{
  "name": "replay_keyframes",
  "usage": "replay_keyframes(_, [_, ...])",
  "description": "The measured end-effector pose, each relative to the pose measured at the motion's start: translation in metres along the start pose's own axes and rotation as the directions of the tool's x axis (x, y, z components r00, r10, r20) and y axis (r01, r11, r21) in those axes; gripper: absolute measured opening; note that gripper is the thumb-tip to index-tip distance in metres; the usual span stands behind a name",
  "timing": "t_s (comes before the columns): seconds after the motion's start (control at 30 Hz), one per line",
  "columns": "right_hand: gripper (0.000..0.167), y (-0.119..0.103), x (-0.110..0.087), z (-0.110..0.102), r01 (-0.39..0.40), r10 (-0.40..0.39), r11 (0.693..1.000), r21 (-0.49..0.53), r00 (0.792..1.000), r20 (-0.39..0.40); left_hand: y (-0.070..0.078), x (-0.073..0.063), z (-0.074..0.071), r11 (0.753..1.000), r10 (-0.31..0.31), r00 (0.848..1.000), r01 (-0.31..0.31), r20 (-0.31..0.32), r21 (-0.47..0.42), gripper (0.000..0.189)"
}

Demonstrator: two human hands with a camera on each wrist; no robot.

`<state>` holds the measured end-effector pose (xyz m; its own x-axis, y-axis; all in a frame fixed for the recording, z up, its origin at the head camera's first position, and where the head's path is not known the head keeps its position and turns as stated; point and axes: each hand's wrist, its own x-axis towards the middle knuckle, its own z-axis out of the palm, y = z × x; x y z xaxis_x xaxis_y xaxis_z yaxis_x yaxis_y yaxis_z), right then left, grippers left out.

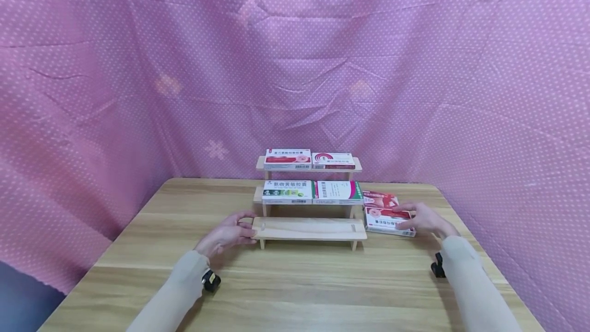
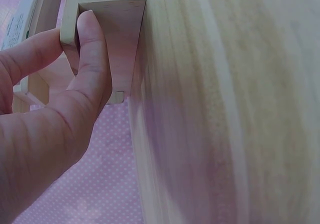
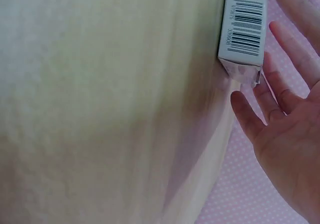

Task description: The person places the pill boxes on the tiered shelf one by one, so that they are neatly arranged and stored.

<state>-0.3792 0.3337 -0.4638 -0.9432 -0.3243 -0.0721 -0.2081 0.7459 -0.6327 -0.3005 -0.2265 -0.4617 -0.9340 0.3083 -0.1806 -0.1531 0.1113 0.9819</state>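
My left hand (image 1: 229, 233) pinches the left end of the lowest step of a wooden tiered stand (image 1: 309, 228). In the left wrist view, the thumb lies under the board (image 2: 70, 39) and a finger is at its upper edge. On the right, my right hand (image 1: 423, 219) hovers with fingers spread at a white and red medicine box (image 1: 386, 225) lying flat on the table. The right wrist view shows the fingers loosely extended beside the barcode end of that box (image 3: 245, 29). Just behind it lies a red medicine box (image 1: 379, 198).
The stand's top step carries two red and white boxes (image 1: 288, 158). Its middle step holds a green and white box (image 1: 287, 191) beside a white box with green and magenta edges (image 1: 337, 191). A pink dotted cloth (image 1: 295, 65) hangs behind the wooden table (image 1: 295, 291).
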Motion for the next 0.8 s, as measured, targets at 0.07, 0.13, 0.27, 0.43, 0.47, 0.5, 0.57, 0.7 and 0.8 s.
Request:
replay_keyframes(0.07, [0.072, 0.0, 0.0, 0.001, -0.026, 0.026, 1.0, 0.017, 1.0, 0.017, 0.0, 0.0, 0.0, 1.0, -0.002, 1.0, 0.002, -0.006, 0.001, 0.068])
replay_keyframes(0.13, [0.075, 0.0, -0.001, 0.002, -0.044, 0.043, 0.999, 0.018, 0.999, 0.025, 0.001, 0.0, 0.001, 1.0, -0.004, 1.0, 0.004, -0.01, -0.002, 0.068])
replay_keyframes(0.27, [0.078, -0.001, -0.003, 0.001, -0.02, 0.021, 1.0, -0.023, 0.999, 0.027, 0.001, 0.0, 0.001, 1.0, -0.005, 1.0, 0.005, -0.011, -0.014, 0.068])
replay_keyframes(0.43, [0.083, 0.002, -0.007, 0.003, 0.064, -0.061, 0.995, -0.075, 0.997, 0.036, 0.001, 0.001, 0.002, 1.0, -0.007, 1.0, 0.007, -0.007, -0.009, 0.066])
replay_keyframes(0.47, [0.085, 0.002, -0.008, 0.003, 0.063, -0.06, 0.995, -0.077, 0.997, 0.04, 0.001, 0.001, 0.002, 1.0, -0.01, 1.0, 0.01, -0.008, -0.01, 0.066])
replay_keyframes(0.5, [0.087, 0.003, -0.009, 0.004, 0.059, -0.055, 0.995, -0.082, 0.998, 0.041, 0.001, 0.001, 0.002, 1.0, -0.011, 1.0, 0.011, -0.007, -0.01, 0.066])
replay_keyframes(0.57, [0.09, 0.003, -0.011, 0.004, 0.05, -0.046, 0.995, -0.088, 0.998, 0.048, 0.002, 0.002, 0.002, 1.0, -0.01, 1.0, 0.01, -0.006, -0.01, 0.067])
replay_keyframes(0.7, [0.09, 0.003, -0.014, 0.003, 0.01, -0.006, 0.997, -0.079, 0.999, 0.045, 0.002, 0.002, 0.002, 1.0, -0.008, 1.0, 0.008, -0.01, -0.007, 0.066])
replay_keyframes(0.8, [0.088, 0.002, -0.016, 0.002, 0.003, -0.001, 0.998, -0.068, 0.999, 0.035, 0.001, 0.001, 0.001, 1.0, -0.005, 1.0, 0.005, -0.017, 0.0, 0.065])
